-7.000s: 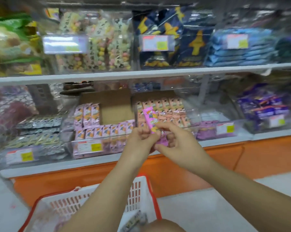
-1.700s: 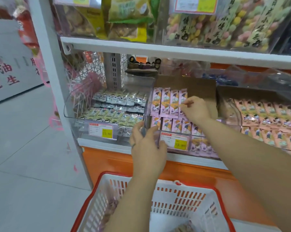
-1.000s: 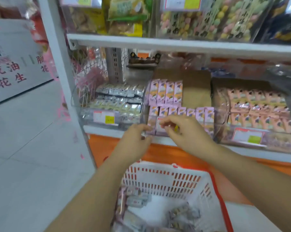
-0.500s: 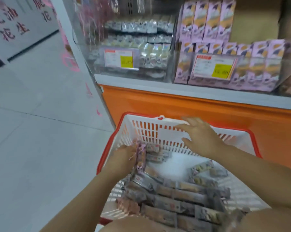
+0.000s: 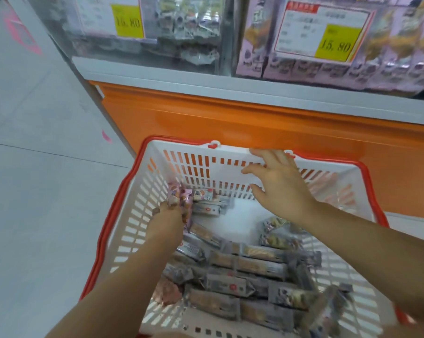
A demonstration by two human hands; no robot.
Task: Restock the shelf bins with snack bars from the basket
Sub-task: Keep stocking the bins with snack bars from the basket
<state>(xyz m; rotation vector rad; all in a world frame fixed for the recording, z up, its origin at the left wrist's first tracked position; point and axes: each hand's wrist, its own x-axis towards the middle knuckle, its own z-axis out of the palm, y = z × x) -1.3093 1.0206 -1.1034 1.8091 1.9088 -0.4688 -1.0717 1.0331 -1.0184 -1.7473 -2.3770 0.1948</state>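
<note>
Pink snack bars (image 5: 179, 198), far-left corner of basket (image 5: 228, 174): my left hand (image 5: 167, 223) fingers pinch them, right hand (image 5: 281, 189) fingers spread; I should lift level, clearing the rim.

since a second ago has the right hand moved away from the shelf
Yes. The right hand has dropped from the bin front, below the orange panel, to the basket's far wall; the left hand grips pink snack bars.

Left hand (image 5: 168, 222) angled downward, fingers curled round pink-wrapped snack bars (image 5: 179, 197). Right hand (image 5: 279, 189) extended forward, palm down, fingers spread apart.
</note>
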